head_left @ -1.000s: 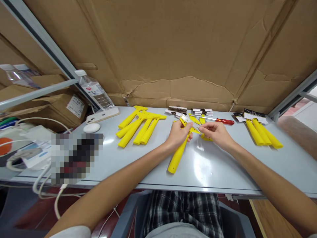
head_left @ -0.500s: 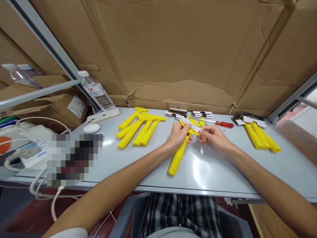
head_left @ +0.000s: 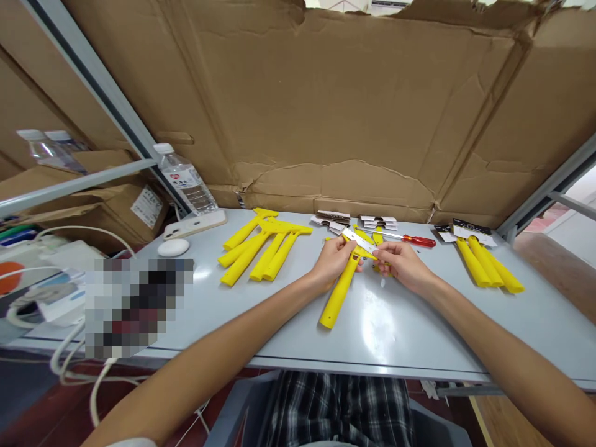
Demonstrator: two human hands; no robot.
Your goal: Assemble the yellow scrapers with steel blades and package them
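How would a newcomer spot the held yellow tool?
Find the grey table before the cardboard wall. Over the table's middle, the left hand grasps the yellow tool, shaft slanting toward the near edge. Unlike its yellow neighbours, it has a pale strip across its top.

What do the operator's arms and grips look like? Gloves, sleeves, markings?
Left grip and right grip are plain human hands: no gloves, no rings visible. Left forearm and right forearm are bare, with no watch, cable or marking visible. A pale sleeve edge shows on the left; right sleeve not in view.
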